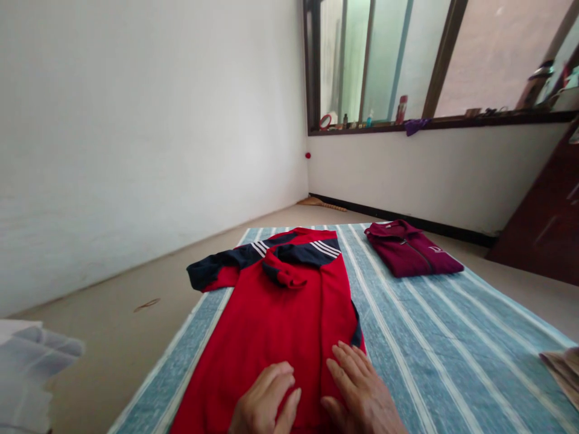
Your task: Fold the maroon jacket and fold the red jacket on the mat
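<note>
A red jacket or top (275, 325) with navy shoulders and white stripes lies spread over a striped cloth. Its left-side sleeve (217, 265) stretches out past the cloth's edge, while the other sleeve (289, 277) is folded in across the chest. My left hand (266, 401) is over the lower part of the red garment, fingers slightly bent and thumb apart, holding nothing. Beside it, my right hand (355, 386) rests flat near the folded right edge, fingers stretched out. Whether the left palm touches the fabric I cannot tell.
A folded maroon zip garment (409, 250) lies at the far right of the blue striped cloth (407, 337). Brown fabric (563, 367) shows at the right edge, white material (31, 367) at the left. Bottles and a mirror (325, 122) line the windowsill (452, 125).
</note>
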Demonstrator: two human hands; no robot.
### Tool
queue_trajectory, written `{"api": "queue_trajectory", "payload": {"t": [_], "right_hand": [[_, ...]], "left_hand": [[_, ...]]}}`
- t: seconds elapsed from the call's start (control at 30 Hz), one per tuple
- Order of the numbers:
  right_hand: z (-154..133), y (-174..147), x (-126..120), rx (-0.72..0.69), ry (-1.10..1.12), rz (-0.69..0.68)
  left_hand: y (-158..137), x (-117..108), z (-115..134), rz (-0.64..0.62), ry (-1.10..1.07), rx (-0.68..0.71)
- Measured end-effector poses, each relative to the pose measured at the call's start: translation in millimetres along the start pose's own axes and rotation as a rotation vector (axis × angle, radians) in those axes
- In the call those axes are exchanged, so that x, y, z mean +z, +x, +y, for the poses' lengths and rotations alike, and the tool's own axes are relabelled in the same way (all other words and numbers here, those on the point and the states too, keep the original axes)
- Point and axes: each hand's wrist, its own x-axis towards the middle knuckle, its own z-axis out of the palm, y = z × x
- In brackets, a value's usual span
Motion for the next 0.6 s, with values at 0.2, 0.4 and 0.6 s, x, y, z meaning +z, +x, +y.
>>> {"api": "queue_trajectory", "payload": {"t": [0.2, 0.4, 0.6], "right_hand": [[-11.5, 11.2, 37.1, 0.090, -0.053, -0.068], [1.8, -6.8, 67.0, -0.036, -0.107, -0.050], [27.2, -12.5, 78.9, -0.201, -0.128, 0.015]], "left_hand": [[43.6, 25.2, -43.9, -0.052, 0.243, -0.067], [80.8, 68.2, -87.5, -0.155, 0.292, -0.243], [97.8, 89.7, -111.7, -0.114, 0.204, -0.326]]}}
